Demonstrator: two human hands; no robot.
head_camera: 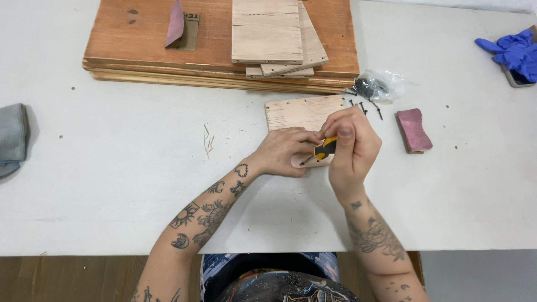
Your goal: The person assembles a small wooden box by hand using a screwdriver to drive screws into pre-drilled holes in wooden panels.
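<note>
Plywood panel [299,112] pinned flat under the left hand [282,152]; right hand [349,146], wrist bent, pinches a yellow-handled screwdriver [323,150].

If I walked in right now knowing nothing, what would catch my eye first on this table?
Most likely the two tattooed arms meeting at the middle of the white table: the left hand presses down a small wooden panel while the right hand grips a yellow-and-black screwdriver against it. Behind them lies a stack of wooden boards, and at the far right edge a bright blue glove.
</note>
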